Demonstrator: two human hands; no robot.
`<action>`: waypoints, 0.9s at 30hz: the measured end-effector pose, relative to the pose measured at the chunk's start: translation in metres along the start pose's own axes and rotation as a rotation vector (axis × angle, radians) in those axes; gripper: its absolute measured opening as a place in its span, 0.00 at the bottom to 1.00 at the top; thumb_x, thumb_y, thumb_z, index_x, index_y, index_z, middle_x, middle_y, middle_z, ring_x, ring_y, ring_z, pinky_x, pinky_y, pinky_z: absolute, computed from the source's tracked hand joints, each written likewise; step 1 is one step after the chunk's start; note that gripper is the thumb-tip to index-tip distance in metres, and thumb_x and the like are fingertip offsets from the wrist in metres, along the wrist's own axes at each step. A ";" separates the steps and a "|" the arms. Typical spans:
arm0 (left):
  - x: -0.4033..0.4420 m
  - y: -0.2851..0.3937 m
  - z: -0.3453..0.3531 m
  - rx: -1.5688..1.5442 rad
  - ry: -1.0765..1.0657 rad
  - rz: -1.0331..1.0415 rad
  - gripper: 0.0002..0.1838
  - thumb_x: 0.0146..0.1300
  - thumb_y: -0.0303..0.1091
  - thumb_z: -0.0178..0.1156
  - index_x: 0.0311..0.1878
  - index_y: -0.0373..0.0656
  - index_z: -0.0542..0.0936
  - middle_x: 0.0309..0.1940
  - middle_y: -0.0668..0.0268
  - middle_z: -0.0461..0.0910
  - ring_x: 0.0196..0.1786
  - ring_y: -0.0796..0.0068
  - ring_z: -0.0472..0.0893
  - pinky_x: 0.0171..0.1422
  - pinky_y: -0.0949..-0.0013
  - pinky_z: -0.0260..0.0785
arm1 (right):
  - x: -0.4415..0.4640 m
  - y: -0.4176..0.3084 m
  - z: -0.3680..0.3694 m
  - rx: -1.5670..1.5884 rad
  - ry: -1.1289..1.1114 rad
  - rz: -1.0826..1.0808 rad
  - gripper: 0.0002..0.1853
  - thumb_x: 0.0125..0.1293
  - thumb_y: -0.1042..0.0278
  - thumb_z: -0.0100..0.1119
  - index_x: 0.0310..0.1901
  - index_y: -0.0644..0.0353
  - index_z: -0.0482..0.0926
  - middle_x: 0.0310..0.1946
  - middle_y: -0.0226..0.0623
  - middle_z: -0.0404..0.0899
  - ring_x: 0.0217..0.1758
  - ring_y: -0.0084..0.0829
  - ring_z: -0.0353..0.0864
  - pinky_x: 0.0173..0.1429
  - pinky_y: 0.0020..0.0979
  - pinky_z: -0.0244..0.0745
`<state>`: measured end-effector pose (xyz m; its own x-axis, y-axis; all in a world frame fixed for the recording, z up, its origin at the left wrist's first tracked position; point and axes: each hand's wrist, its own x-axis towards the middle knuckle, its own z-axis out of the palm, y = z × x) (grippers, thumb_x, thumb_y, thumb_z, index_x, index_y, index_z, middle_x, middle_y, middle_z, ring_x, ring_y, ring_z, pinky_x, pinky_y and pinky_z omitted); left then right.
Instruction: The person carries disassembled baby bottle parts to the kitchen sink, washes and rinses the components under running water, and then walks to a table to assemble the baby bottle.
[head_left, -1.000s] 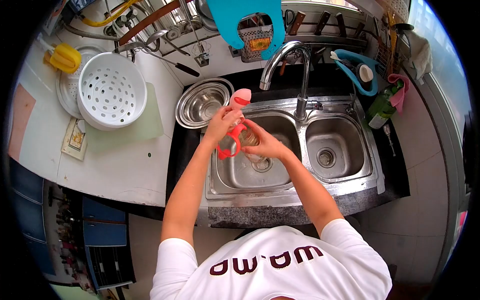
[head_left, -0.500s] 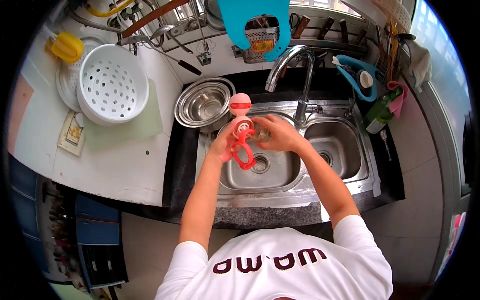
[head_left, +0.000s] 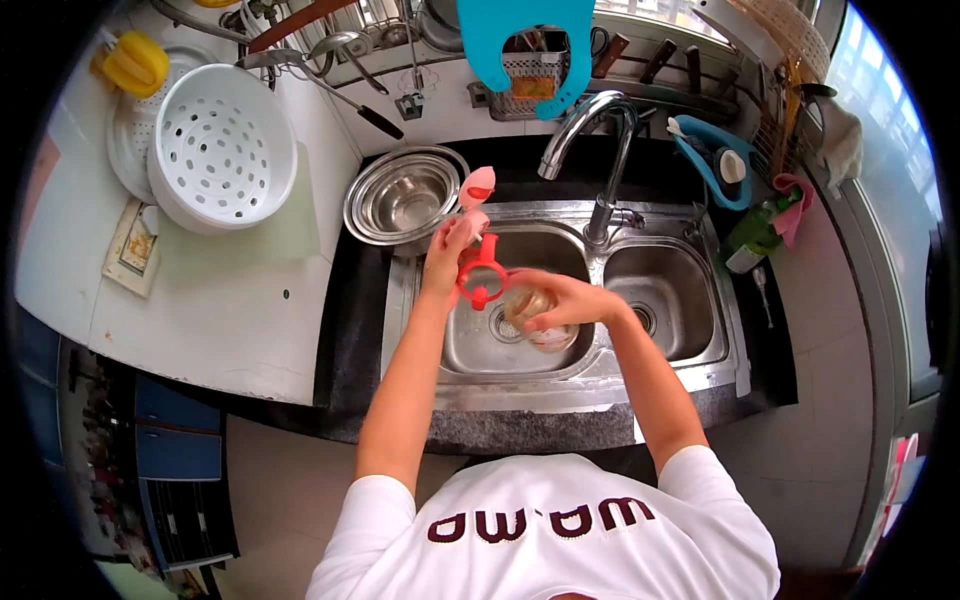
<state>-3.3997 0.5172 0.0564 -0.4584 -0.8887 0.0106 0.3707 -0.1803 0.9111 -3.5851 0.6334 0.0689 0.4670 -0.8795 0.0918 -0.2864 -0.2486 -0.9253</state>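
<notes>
In the head view, my left hand (head_left: 445,258) is closed around a pink baby bottle lid (head_left: 477,190) above the left basin. A red handle ring (head_left: 490,250) hangs by its fingers, seemingly part of the same lid. Lower and to the right, my right hand (head_left: 568,298) grips a clear baby bottle body (head_left: 550,333), tilted over the basin and apart from the lid. Beneath both hands lies the steel left sink basin (head_left: 462,345). What is inside the bottle body is too blurred to make out.
A chrome faucet (head_left: 610,160) arches behind the basins. Nested steel bowls (head_left: 375,215) stand at the left edge of the sink. A white colander (head_left: 175,170) sits on the left counter. At the right are a blue basket (head_left: 735,195) and a green bottle (head_left: 752,240).
The lid and the bottle body, close together before, are now apart. My right hand has carried the body down and to the right; the lid has tilted in my left hand.
</notes>
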 end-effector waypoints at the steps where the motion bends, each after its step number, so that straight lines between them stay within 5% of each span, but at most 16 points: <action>1: 0.002 -0.004 0.002 -0.056 0.019 0.041 0.22 0.63 0.49 0.57 0.52 0.44 0.70 0.41 0.69 0.78 0.33 0.87 0.76 0.22 0.85 0.60 | 0.006 0.007 0.007 0.000 0.004 0.001 0.34 0.51 0.63 0.66 0.60 0.62 0.66 0.60 0.39 0.66 0.63 0.31 0.64 0.66 0.32 0.58; 4: 0.000 0.001 0.002 0.021 0.007 -0.006 0.22 0.63 0.48 0.58 0.53 0.43 0.69 0.43 0.68 0.77 0.37 0.83 0.77 0.32 0.81 0.68 | 0.020 0.007 0.020 0.361 0.012 0.113 0.32 0.50 0.63 0.68 0.57 0.60 0.68 0.54 0.36 0.70 0.58 0.27 0.68 0.64 0.31 0.62; 8: 0.013 -0.015 -0.008 -0.065 0.027 0.080 0.25 0.59 0.45 0.63 0.53 0.45 0.66 0.44 0.69 0.75 0.36 0.80 0.77 0.37 0.75 0.69 | 0.022 0.005 0.021 0.140 0.082 0.002 0.31 0.48 0.64 0.68 0.55 0.61 0.69 0.51 0.36 0.69 0.56 0.28 0.69 0.61 0.30 0.64; 10: 0.008 -0.007 -0.006 -0.008 0.185 -0.076 0.26 0.58 0.45 0.63 0.54 0.46 0.64 0.46 0.69 0.73 0.39 0.78 0.76 0.41 0.72 0.70 | 0.015 -0.001 0.018 0.067 0.037 -0.056 0.32 0.45 0.61 0.69 0.55 0.54 0.70 0.49 0.35 0.69 0.55 0.32 0.69 0.61 0.32 0.63; 19: 0.010 0.011 0.004 0.230 0.238 -0.113 0.33 0.62 0.52 0.57 0.61 0.46 0.55 0.50 0.65 0.72 0.43 0.71 0.78 0.39 0.65 0.72 | 0.016 0.010 0.033 -0.125 -0.152 0.000 0.30 0.43 0.61 0.68 0.52 0.52 0.70 0.46 0.35 0.68 0.53 0.36 0.68 0.58 0.33 0.64; 27: 0.012 0.001 0.007 0.242 0.125 -0.252 0.29 0.65 0.54 0.51 0.59 0.44 0.58 0.49 0.62 0.74 0.38 0.67 0.79 0.37 0.62 0.75 | 0.026 0.012 0.034 -0.234 -0.275 0.071 0.31 0.42 0.57 0.68 0.51 0.51 0.71 0.45 0.36 0.69 0.49 0.38 0.72 0.52 0.35 0.67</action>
<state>-3.4106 0.5090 0.0600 -0.4031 -0.8766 -0.2628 0.0503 -0.3080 0.9501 -3.5478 0.6214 0.0478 0.6378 -0.7635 -0.1012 -0.4948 -0.3055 -0.8136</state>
